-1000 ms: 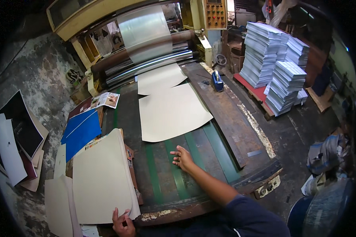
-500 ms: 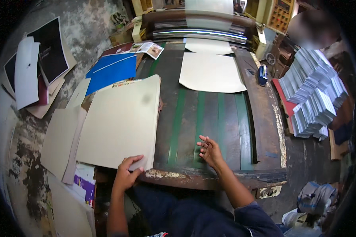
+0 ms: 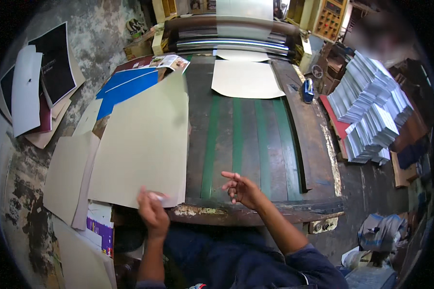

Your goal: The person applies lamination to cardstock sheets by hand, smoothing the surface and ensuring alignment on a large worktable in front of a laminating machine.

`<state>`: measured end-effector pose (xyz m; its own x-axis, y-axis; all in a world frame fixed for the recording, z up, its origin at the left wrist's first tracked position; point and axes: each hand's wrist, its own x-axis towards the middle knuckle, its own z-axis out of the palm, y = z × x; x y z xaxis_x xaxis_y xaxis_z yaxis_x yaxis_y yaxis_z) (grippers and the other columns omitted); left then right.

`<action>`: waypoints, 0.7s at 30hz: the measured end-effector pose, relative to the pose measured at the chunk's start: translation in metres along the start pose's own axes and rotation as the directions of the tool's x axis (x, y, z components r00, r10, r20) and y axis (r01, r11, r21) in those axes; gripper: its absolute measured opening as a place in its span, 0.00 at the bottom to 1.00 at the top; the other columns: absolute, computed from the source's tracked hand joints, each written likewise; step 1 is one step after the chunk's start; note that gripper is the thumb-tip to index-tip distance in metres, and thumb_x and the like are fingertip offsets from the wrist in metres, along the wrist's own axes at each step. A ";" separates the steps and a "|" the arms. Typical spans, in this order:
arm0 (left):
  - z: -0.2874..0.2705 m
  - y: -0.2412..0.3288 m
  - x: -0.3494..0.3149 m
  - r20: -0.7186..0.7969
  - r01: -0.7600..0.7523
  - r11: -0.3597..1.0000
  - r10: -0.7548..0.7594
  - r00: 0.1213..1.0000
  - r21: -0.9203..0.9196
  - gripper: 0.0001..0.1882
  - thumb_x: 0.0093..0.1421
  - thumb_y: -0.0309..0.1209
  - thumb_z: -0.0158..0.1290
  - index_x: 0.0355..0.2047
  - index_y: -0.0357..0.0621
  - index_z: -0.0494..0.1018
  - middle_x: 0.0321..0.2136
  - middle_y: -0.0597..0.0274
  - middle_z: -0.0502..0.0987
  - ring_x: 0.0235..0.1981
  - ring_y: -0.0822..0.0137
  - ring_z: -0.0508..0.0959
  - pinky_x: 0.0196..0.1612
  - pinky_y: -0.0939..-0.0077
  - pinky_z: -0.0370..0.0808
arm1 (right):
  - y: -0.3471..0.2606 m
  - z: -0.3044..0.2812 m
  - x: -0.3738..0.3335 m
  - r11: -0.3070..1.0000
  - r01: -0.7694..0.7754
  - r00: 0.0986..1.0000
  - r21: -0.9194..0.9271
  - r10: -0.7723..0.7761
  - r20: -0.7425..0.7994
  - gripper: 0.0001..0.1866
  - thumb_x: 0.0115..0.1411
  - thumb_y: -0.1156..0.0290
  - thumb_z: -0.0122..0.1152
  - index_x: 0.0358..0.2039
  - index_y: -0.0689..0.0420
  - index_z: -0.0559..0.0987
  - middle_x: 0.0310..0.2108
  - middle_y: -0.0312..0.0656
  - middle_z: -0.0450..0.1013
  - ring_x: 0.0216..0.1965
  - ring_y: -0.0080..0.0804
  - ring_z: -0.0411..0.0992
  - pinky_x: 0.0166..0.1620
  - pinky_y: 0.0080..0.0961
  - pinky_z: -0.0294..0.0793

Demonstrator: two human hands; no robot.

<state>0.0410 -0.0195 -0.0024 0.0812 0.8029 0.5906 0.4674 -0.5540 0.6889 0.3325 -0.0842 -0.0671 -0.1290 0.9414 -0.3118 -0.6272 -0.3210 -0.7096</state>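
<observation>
A stack of large cream sheets (image 3: 140, 149) lies at the left of the machine bed, the far right corner of its top sheet standing up. At the stack's near edge is my left hand (image 3: 153, 214), its fingers bent and smeared by motion, so its grip cannot be made out. My right hand (image 3: 243, 190) hovers over the near part of the dark bed (image 3: 223, 164), fingers apart and partly curled, holding nothing. Farther up the bed, a cream sheet (image 3: 246, 79) lies flat behind another sheet (image 3: 241, 55) that reaches the rollers (image 3: 231, 44).
Blue sheets (image 3: 130, 86) and a printed picture sheet (image 3: 171, 62) lie beyond the stack. A raised rail (image 3: 294, 139) runs along the bed's right side. Piles of white paper (image 3: 366, 106) stand at right. Loose boards (image 3: 65, 178) lean at left. A blurred person is at far right.
The top sheet's far right corner has risen. My left hand has drawn back a little and its fingers have curled. The two sheets on the bed have moved toward the rollers.
</observation>
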 end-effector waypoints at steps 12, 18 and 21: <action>0.004 -0.009 0.026 0.647 -0.273 0.924 0.038 0.761 0.267 0.30 0.66 0.46 0.42 0.63 0.44 0.58 0.67 0.52 0.53 0.69 0.47 0.46 0.66 0.44 0.41 | 0.029 -0.010 -0.003 0.994 0.049 0.937 0.093 -0.014 -0.349 0.14 0.63 0.60 0.54 0.41 0.55 0.67 0.28 0.38 0.67 0.24 0.24 0.66 0.24 0.26 0.68; -0.005 -0.014 0.019 0.762 -0.310 0.921 0.024 0.647 0.234 0.37 0.61 0.55 0.45 0.63 0.43 0.59 0.66 0.51 0.54 0.68 0.46 0.47 0.67 0.45 0.39 | 0.031 -0.057 0.062 0.965 0.110 0.907 0.238 0.000 -0.421 0.15 0.65 0.57 0.50 0.42 0.55 0.66 0.27 0.40 0.68 0.21 0.23 0.60 0.28 0.27 0.65; -0.008 -0.027 0.021 0.759 -0.286 0.944 0.062 0.648 0.167 0.39 0.57 0.59 0.50 0.59 0.42 0.65 0.64 0.50 0.59 0.68 0.47 0.51 0.67 0.45 0.40 | 0.009 -0.076 0.096 0.954 0.126 0.918 0.273 -0.008 -0.396 0.14 0.66 0.57 0.47 0.42 0.55 0.65 0.28 0.42 0.70 0.20 0.23 0.60 0.28 0.29 0.66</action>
<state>0.0228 0.0109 -0.0050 0.7499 0.6529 0.1065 0.5647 -0.7157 0.4110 0.3733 -0.0042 -0.1516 0.1909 0.8256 -0.5309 -0.8243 -0.1589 -0.5435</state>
